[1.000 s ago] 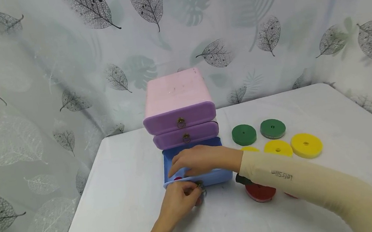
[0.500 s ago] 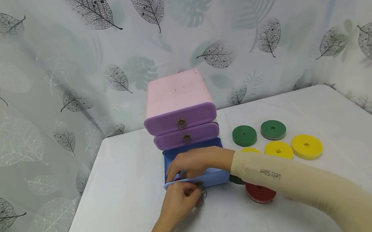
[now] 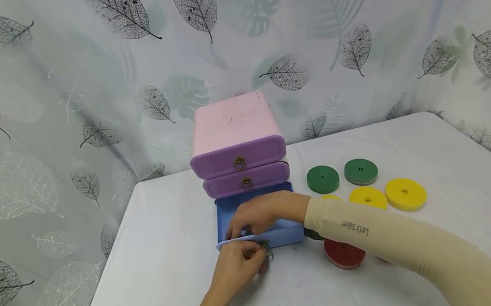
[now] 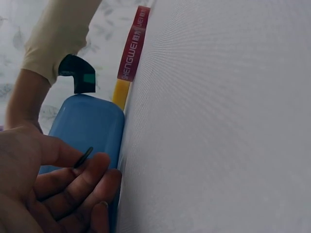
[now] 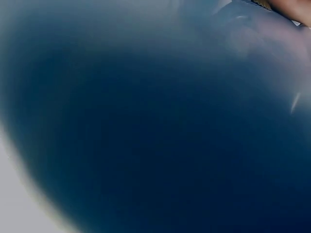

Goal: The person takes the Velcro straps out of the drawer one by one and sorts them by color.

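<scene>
In the head view, the lowest blue drawer stands pulled out below two closed purple drawers. My left hand is at its front and pinches the ring pull between thumb and fingers, as the left wrist view shows. Over the drawer's front wall, my right hand reaches inside with its fingers bent downward. Its fingertips are hidden behind that wall, so whether they hold anything cannot be seen. Close blue blur fills most of the right wrist view.
A pink-topped cabinet houses the drawers. On the white table to the right lie green rolls, yellow rolls and a red roll, partly behind the right sleeve. A leaf-patterned curtain hangs behind.
My right hand has lowered its fingers toward the drawer's front left corner. A small red thing visible there earlier is now covered. My left hand keeps its place on the ring pull.
</scene>
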The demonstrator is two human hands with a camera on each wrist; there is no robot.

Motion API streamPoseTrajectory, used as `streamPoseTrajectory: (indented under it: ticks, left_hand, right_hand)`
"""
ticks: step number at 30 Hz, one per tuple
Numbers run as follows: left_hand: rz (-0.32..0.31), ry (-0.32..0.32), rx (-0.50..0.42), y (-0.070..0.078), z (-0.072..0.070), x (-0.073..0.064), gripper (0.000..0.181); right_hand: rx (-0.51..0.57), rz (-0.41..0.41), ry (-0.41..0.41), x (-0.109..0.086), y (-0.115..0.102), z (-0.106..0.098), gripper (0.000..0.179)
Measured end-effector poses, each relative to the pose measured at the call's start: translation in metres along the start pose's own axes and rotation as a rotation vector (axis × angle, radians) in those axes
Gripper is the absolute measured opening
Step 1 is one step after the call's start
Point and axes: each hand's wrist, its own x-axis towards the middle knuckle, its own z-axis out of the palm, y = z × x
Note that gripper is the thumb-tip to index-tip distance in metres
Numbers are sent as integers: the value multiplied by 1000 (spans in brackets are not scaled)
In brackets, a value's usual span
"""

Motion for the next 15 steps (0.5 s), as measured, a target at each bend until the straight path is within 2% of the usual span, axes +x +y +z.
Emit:
streamPoseTrajectory:
  ticks: [8, 15]
  left_hand:
    - [-29, -14, -31, 0, -1, 0, 19]
    - [-38, -16, -39, 1, -2, -1, 18]
  right_hand:
    - [-93, 41, 92, -1, 9, 6, 35]
    - [-126, 94, 162, -8, 15, 12, 29]
